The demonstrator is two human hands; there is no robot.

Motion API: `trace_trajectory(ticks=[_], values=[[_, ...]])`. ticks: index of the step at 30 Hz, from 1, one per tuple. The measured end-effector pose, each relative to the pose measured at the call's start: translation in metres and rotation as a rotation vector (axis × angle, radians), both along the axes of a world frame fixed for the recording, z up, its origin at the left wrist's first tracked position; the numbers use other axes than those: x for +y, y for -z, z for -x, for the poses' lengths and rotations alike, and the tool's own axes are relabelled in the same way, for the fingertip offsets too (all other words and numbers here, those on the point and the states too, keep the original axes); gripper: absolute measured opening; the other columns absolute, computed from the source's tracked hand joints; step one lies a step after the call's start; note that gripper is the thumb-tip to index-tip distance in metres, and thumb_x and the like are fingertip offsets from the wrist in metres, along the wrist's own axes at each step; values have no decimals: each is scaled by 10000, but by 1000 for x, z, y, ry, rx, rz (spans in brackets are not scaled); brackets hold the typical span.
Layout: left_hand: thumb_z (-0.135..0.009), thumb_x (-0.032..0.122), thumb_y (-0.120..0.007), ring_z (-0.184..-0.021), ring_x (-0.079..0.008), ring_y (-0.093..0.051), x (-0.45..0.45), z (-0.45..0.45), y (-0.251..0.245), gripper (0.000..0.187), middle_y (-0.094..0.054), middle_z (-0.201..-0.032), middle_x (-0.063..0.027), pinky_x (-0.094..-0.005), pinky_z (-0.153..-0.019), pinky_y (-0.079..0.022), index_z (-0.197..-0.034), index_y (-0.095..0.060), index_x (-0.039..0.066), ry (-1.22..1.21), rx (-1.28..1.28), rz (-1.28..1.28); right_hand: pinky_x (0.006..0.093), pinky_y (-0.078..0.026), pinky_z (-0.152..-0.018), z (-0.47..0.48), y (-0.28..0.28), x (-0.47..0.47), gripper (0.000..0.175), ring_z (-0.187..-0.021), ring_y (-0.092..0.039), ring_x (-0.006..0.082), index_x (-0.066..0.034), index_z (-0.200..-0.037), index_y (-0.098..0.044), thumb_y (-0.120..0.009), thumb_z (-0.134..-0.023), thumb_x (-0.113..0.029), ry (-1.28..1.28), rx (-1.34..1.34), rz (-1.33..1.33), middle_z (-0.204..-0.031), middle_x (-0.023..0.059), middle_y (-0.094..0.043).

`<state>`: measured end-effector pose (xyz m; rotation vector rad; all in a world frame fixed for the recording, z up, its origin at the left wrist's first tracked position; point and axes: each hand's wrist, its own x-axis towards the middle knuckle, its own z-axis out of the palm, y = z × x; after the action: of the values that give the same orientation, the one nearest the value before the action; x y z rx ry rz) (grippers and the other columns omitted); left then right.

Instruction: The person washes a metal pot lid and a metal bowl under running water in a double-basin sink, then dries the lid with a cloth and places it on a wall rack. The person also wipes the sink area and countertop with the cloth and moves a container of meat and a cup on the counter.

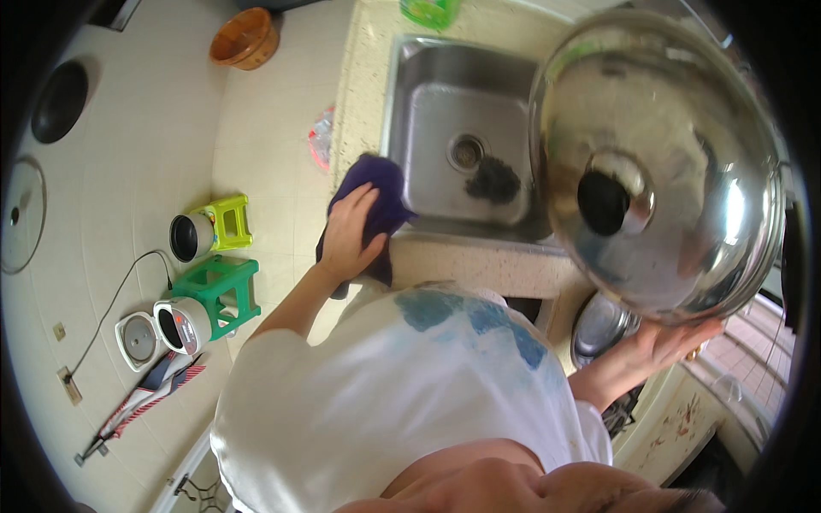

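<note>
My left hand (351, 234) lies on a dark purple cloth (378, 192) at the left edge of the stone counter (449, 263), its thumb and fingers spread over the fabric. On the right, my right hand (673, 343) supports a large shiny metal lid (680, 147) by its lower rim; the fingertips are partly hidden behind it. The lid has a black knob (603, 203) facing up and overlaps the right side of the steel sink (433, 128). A dark scouring pad (494, 181) rests in the sink beside the drain (467, 152).
Behind the sink stands a green container (430, 9). A metal pan or lid (600, 327) sits on the right near the stove. Left on the floor are a green stool (247, 295), a yellow-green stool (247, 221), an open rice cooker (183, 326) and a wooden basin (245, 38).
</note>
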<state>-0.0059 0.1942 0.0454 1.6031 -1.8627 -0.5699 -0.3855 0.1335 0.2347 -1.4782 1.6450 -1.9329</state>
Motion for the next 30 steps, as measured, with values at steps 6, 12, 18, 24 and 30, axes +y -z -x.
trace_trajectory(ticks=[6,12,18,24,30], values=[[-686,78,-727,-1024,-371,-507,42,36,17,379,-522,-1119,-159,-445,-896,-417,-1031,-576,37,120,-68,10,422,-197,-1131,3,-3,-23,844,-1314,-343,290,7,-1420,-305,-675,-678,-155,32,133,26,-1398,160,-378],[-762,104,-590,-1027,-310,-543,-16,133,26,197,-585,-1070,-134,-411,-860,-456,-949,-623,48,707,132,119,412,-159,-1159,24,-7,-31,772,-1357,-295,278,-2,-1426,-299,-631,-733,-82,-138,61,32,-1458,140,-322],[-711,90,-702,-1026,-309,-527,-79,274,16,285,-545,-1092,-124,-412,-861,-445,-974,-596,64,719,417,337,415,-161,-1169,39,-2,-31,702,-1367,-286,254,-30,-1432,-294,-635,-876,-288,-150,0,167,-1467,129,-315],[-815,447,-632,-1325,-263,-345,-81,284,25,507,-404,-1431,-52,-620,-1008,-311,-1236,-587,168,806,-213,191,429,-246,-1120,48,-8,-25,834,-1318,-340,260,-38,-1427,-293,-725,-797,-371,-95,135,152,-1425,123,-352],[-773,238,-678,-1084,-268,-524,-79,231,28,307,-554,-1142,-81,-455,-893,-444,-1047,-617,115,650,33,-51,439,-245,-1109,53,-21,-9,865,-1297,-361,266,-23,-1409,-318,-754,-718,-308,38,271,125,-1391,146,-393]])
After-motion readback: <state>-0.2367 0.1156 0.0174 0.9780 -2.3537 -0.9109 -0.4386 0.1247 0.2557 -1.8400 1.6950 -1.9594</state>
